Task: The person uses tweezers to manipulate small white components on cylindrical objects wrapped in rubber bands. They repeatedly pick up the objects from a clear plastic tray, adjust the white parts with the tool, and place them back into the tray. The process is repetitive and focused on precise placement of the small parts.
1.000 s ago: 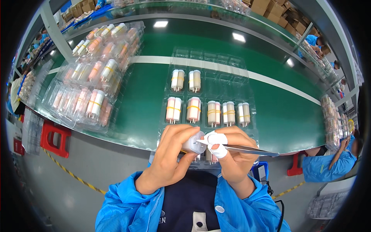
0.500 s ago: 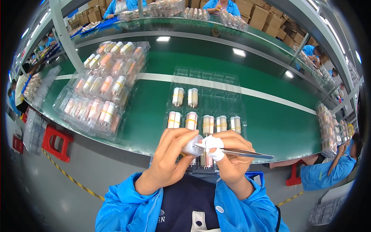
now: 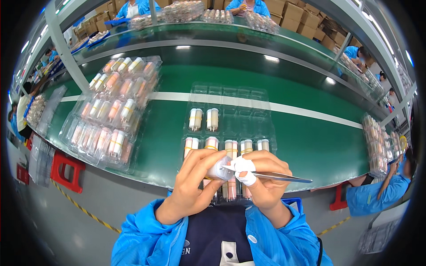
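My left hand (image 3: 191, 181) is closed around a translucent whitish cylinder (image 3: 218, 170), its round end turned toward the right hand. My right hand (image 3: 269, 181), with white wraps on the thumb and a finger, grips metal tweezers (image 3: 286, 177). The pointed tip of the tweezers is at the cylinder's end; whether it touches cannot be told. Just beyond the hands lies a clear plastic tray (image 3: 242, 119). Pairs of white, cream and pink cylinders (image 3: 212, 119) with yellow bands sit in its pockets, and my hands hide part of the nearer rows.
Stacked clear trays (image 3: 141, 128) filled with similar cylinders stand at the left on the green worktable (image 3: 310, 146). More filled trays (image 3: 375, 146) are at the right edge, near a co-worker in blue (image 3: 377, 195). A red stool (image 3: 66, 172) stands at the lower left.
The view has shifted slightly, so the tray and table appear a little lower and further left. Both hands keep nearly the same hold on the cylinder and the tweezers.
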Demonstrator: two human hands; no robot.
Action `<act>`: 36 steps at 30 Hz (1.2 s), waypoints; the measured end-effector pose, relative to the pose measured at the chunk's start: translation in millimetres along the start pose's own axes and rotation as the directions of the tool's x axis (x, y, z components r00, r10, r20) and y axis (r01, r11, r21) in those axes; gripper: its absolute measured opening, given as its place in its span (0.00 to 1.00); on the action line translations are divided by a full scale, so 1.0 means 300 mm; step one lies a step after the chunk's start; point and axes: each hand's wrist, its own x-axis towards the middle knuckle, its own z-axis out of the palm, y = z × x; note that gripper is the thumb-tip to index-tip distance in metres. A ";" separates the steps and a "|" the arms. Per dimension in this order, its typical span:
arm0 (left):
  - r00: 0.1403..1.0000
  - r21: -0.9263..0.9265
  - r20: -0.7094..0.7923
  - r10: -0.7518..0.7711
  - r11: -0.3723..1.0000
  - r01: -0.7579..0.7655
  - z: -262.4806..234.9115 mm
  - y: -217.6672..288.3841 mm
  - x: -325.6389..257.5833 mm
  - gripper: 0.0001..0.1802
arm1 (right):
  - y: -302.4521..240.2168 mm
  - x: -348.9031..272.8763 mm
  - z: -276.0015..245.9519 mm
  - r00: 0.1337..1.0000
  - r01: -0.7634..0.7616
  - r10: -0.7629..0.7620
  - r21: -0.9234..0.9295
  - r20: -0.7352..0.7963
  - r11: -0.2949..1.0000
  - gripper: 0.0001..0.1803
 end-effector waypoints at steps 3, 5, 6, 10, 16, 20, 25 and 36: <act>1.000 -0.013 0.009 -0.017 1.000 0.017 -0.014 -0.021 0.014 0.29 | 0.023 0.012 0.011 1.000 0.000 0.000 -0.009 -0.003 1.000 0.08; 1.000 -0.029 0.022 -0.018 0.999 0.019 -0.028 -0.045 0.028 0.29 | 0.037 0.025 0.022 1.000 -0.021 0.021 -0.022 -0.015 1.000 0.08; 0.999 -0.041 0.034 -0.016 0.999 0.018 -0.035 -0.057 0.037 0.29 | 0.038 0.032 0.027 0.999 -0.041 0.040 -0.026 -0.029 0.999 0.08; 0.996 -0.094 0.090 -0.002 0.996 0.011 -0.061 -0.087 0.084 0.30 | 0.050 0.050 0.047 0.994 -0.073 0.070 -0.030 -0.085 0.997 0.09; 0.990 -0.145 0.141 -0.030 0.988 0.050 -0.071 -0.127 0.115 0.30 | 0.062 0.068 0.064 0.990 -0.083 0.074 -0.071 -0.120 0.994 0.09; 0.993 -0.122 0.115 0.006 0.993 0.008 -0.056 -0.134 0.103 0.30 | 0.058 0.061 0.052 0.995 -0.075 0.066 -0.112 -0.081 0.991 0.09; 0.995 0.017 0.056 0.084 0.996 -0.085 -0.023 -0.108 0.086 0.28 | 0.050 0.044 0.035 0.995 -0.064 0.056 -0.091 -0.085 0.994 0.08; 0.941 0.190 0.119 0.317 0.923 -0.335 0.029 -0.036 0.051 0.30 | -0.071 0.060 -0.068 0.979 -0.104 0.122 -0.110 0.164 0.988 0.06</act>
